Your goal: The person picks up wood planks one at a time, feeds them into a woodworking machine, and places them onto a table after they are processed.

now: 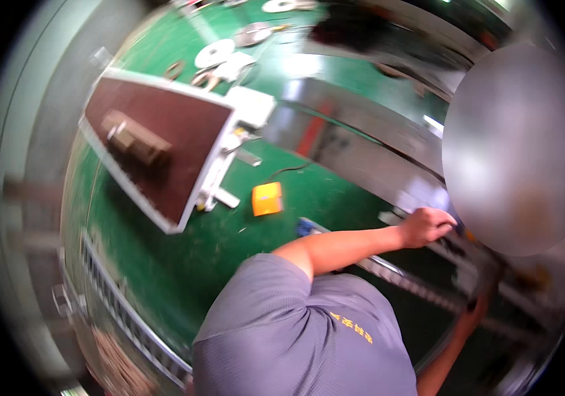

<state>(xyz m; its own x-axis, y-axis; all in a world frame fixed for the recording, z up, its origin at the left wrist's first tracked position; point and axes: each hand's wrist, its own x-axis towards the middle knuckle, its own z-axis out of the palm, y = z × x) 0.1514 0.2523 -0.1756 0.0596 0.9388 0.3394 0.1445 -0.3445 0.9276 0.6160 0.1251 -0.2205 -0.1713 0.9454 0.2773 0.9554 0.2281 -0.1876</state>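
Note:
Stretched out to the right, my left hand [427, 228] has its fingers curled beside the lower left edge of a large, round, grey metallic disc [516, 148]. What those fingers hold, if anything, I cannot make out. Lower down, my right hand [479, 305] is smeared by motion and partly hidden in shadow, close to a dark upright part [488, 280] below the disc. A whitish, blurred item [421, 195] lies just behind my left hand. Under my left forearm runs a shiny metal rail [388, 270] with a blue end.
On the green floor [322, 198] stands a yellow-orange box [267, 199] with a dark cable. A white-edged table [196, 119] with a brown top bears a brownish block [136, 140]. White reels [215, 54] lie beyond it. A slatted metal rack [130, 323] is at the lower left.

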